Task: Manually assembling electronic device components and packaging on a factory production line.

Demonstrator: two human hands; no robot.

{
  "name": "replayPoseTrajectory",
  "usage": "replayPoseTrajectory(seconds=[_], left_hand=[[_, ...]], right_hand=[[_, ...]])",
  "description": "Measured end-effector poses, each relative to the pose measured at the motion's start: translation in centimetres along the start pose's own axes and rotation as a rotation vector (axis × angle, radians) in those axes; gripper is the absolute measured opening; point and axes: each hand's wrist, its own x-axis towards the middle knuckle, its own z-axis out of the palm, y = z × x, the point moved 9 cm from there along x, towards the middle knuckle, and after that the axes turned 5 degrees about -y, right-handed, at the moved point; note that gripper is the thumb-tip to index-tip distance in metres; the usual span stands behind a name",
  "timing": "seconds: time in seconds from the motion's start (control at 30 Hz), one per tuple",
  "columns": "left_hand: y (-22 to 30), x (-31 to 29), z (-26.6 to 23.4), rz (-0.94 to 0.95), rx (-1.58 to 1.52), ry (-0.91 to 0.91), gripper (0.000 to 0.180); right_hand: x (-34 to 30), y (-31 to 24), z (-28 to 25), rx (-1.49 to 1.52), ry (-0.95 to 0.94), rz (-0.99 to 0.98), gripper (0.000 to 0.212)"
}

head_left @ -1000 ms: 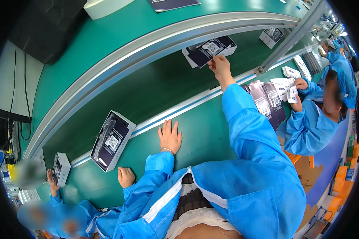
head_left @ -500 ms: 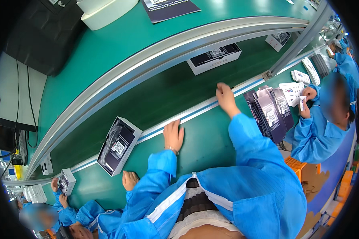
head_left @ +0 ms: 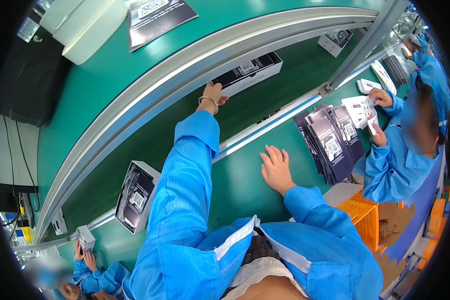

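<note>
My left hand (head_left: 214, 97) is stretched across the green conveyor belt and closed on the near left end of a long white box (head_left: 255, 80). A dark leaflet with a printed code lies at the top of this open box. Over the green bench top (head_left: 235, 190) my right hand (head_left: 276, 167) is held with its fingers apart and nothing in it. Beyond that hand to the right lies a fanned stack of dark leaflets (head_left: 330, 145). Another open white box (head_left: 136, 197), holding a dark leaflet and a plastic-wrapped item, sits left of my left forearm.
A metal rail (head_left: 195, 50) curves along the belt's far side and meets a slanted post (head_left: 365, 45). One co-worker (head_left: 400, 160) at right handles white cards; another person's hands (head_left: 85, 252) hold a small box at lower left. An orange crate (head_left: 360, 217) stands below the bench.
My left hand has reached forward over the belt and taken hold of the long box. My right hand has drawn back from the belt edge and opened. The long box shows farther left.
</note>
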Motion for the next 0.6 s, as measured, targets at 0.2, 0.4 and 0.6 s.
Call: replayPoseTrajectory(seconds=[0.2,0.4,0.6], left_hand=[[-0.8,0.9,-0.7,-0.047,-0.378,-0.100,0.029],[0.2,-0.3,-2.8,0.026,-0.086,-0.083,0.034],[-1.1,0.4,-4.4,-0.034,0.343,0.026,0.064]], right_hand=[[0.0,-0.2,-0.2,-0.017,0.016,-0.006,0.038],[0.4,-1.0,-0.5,-0.008,0.029,-0.029,0.037],[6.4,3.8,-0.3,0.371,0.292,-0.011,0.040]])
